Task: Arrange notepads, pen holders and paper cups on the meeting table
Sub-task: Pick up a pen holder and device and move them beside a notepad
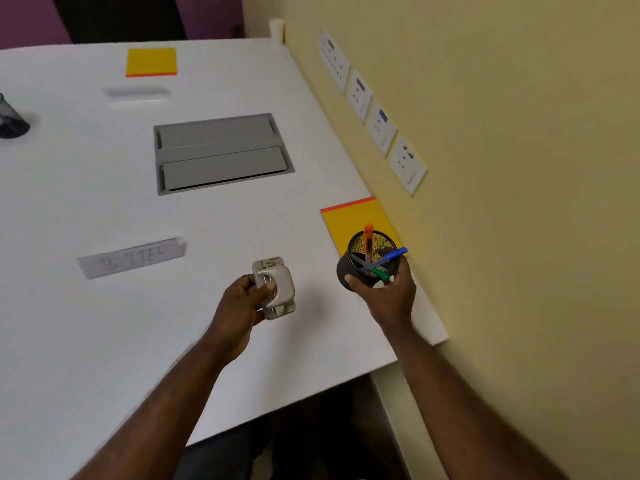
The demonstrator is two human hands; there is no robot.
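While the right hand (386, 292) holds up the black mesh pen holder (369, 259), the pen-holder step looks like the one in hand. That grip is curled round the cup's wall, thumb at the front, fingers behind. Inside the cup stand an orange pen (368, 237), a blue pen (393, 255) and a green pen (380, 273). The holder seems to hang just above the worktop (86, 323), at about four o'clock on it, in front of a yellow notepad (358, 220) that lies flat by the wall edge.

My guess is that the next move is to set the cup down upright, just beside that pad and not on it, so the pens do not tip out.

At about five o'clock, the left hand (242, 299) grips a grey hole punch (275, 287), fingers wrapped round its side. I cannot tell if it rests on the top or is lifted.

Farther off, a second yellow notepad (151, 61) lies at twelve o'clock. A grey cable hatch (221, 152) sits in the middle, a paper name card (131, 258) at eight o'clock, and another dark holder (12, 119) at ten o'clock.
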